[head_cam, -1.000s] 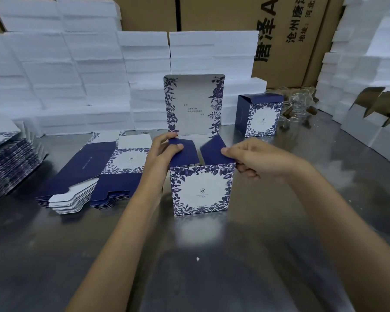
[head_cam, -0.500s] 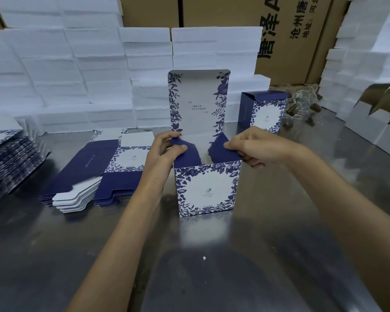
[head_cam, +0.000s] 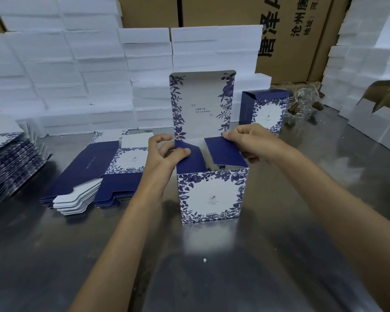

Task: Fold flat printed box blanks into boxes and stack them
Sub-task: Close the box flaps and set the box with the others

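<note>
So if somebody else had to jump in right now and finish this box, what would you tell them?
Left hand: pinching the left navy side flap of the box.
Right hand: pinching the right navy side flap.
The box stands upright on the metal table, lid up, top open.
Done: body squared up; one finished box stands behind to the right.
Left: tuck both flaps in, close the lid, stack it. More flat blanks wait on the left.
</note>
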